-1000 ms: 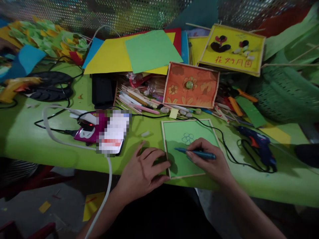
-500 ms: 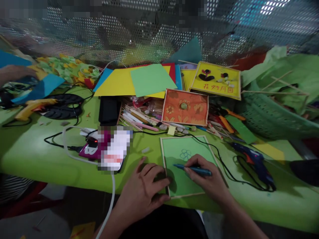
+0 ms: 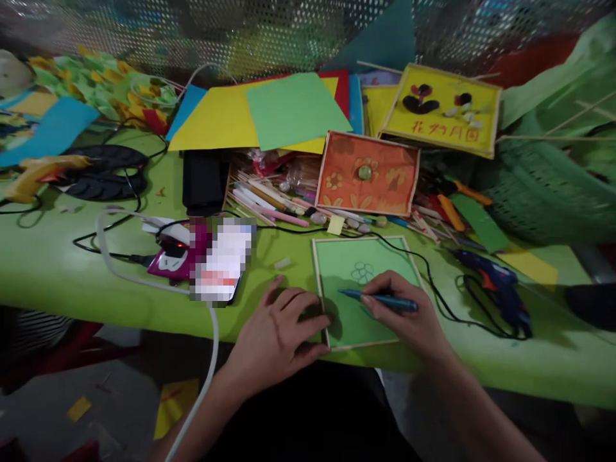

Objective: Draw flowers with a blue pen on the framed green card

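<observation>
Framed sheet: 1 light green paper sheet with thin pale wooden edging (image 3: 353, 322) is lying on the glossy green counter (image 3: 568, 366).
Drawing: 1 small blue-outlined flower (image 3: 362, 272) is showing on the framed sheet's upper half.
Right hand: the right hand (image 3: 411, 321) is leaning over the framed sheet, its grip pinching 1 slim teal-blue marker (image 3: 394, 301); the tip is pointing left, below the flower, contact with the paper being unclear.
Left hand: the left hand (image 3: 283, 327) is resting its fingertips at the framed sheet's left edge, grip relaxed and spread.
Glue gun: 1 dark blue glue gun with a red trigger (image 3: 503, 289) is lying right of the framed sheet.
Phone: 1 lit, pixelated phone (image 3: 224, 260) is lying left of it.
</observation>
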`<state>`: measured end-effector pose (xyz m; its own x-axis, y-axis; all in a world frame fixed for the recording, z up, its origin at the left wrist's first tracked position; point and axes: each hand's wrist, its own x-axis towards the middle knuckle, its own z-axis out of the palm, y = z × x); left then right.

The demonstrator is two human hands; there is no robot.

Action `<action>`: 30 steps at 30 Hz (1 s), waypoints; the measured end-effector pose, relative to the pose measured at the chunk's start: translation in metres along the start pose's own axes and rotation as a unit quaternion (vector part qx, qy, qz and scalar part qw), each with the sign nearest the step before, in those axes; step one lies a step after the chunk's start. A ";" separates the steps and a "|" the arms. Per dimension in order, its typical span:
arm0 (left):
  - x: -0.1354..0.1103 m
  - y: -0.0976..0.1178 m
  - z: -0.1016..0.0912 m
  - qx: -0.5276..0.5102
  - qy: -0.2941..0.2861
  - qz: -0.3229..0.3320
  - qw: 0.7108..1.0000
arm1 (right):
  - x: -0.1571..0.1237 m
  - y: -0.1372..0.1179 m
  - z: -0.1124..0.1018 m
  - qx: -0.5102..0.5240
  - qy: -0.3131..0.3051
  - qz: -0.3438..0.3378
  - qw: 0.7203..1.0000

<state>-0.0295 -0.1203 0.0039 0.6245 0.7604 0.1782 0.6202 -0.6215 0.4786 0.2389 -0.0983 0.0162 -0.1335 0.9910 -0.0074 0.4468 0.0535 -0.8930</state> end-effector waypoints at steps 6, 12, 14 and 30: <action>0.001 0.000 -0.001 0.000 0.001 0.006 1.000 | -0.001 -0.001 -0.001 -0.004 -0.004 -0.001 1.000; 0.001 0.000 0.000 -0.004 0.001 0.001 1.000 | 0.000 -0.004 0.000 -0.005 -0.008 0.006 1.000; 0.001 0.000 0.000 -0.004 0.002 0.002 1.000 | 0.000 -0.003 0.000 -0.006 -0.009 0.003 1.000; 0.001 0.001 0.000 0.005 -0.005 0.005 1.000 | 0.002 -0.006 0.001 -0.034 -0.016 0.002 0.999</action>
<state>-0.0288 -0.1201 0.0047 0.6355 0.7522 0.1745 0.6183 -0.6311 0.4684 0.2351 -0.0965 0.0214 -0.1591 0.9869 -0.0264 0.5072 0.0587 -0.8598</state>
